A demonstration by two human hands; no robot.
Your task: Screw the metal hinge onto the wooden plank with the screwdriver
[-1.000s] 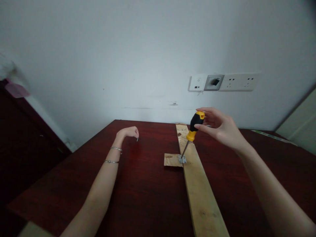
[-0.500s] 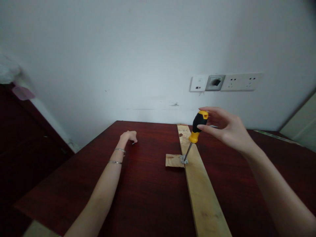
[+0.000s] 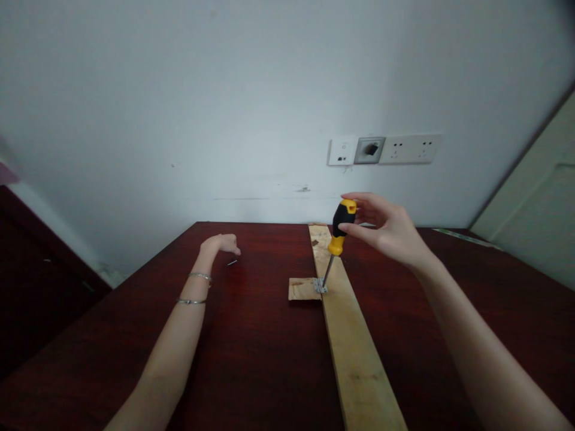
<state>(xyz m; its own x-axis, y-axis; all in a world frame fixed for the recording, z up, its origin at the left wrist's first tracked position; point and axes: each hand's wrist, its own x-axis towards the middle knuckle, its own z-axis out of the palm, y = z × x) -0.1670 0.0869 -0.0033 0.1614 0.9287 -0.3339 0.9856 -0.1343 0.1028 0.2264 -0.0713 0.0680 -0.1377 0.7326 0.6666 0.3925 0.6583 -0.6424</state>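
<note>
My right hand (image 3: pixel 380 224) grips the black and yellow handle of a screwdriver (image 3: pixel 345 218) between thumb and fingers. The screwdriver tilts, and its tip rests at a small metal hinge (image 3: pixel 320 285). That hinge lies across the joint between a long wooden board (image 3: pixel 354 335) and a short piece of wood (image 3: pixel 302 289) at the board's left side. Further left, my left hand (image 3: pixel 224 243) hovers low over the table, fingers curled together; whatever they hold, if anything, is hidden. A small thin metal piece (image 3: pixel 232 262) lies just below its fingers, too small to identify.
The dark red wooden table (image 3: pixel 260 365) meets a white wall (image 3: pixel 251 108) at its back edge. Sockets and switches (image 3: pixel 406 149) are set in the wall above. A flat thin strip (image 3: pixel 467 238) lies at the back right, near a pale door (image 3: pixel 539 203).
The view has turned a little to the right, so everything sits further left. My left fingers have shifted slightly away from the small metal piece. The screwdriver tip stays at the hinge.
</note>
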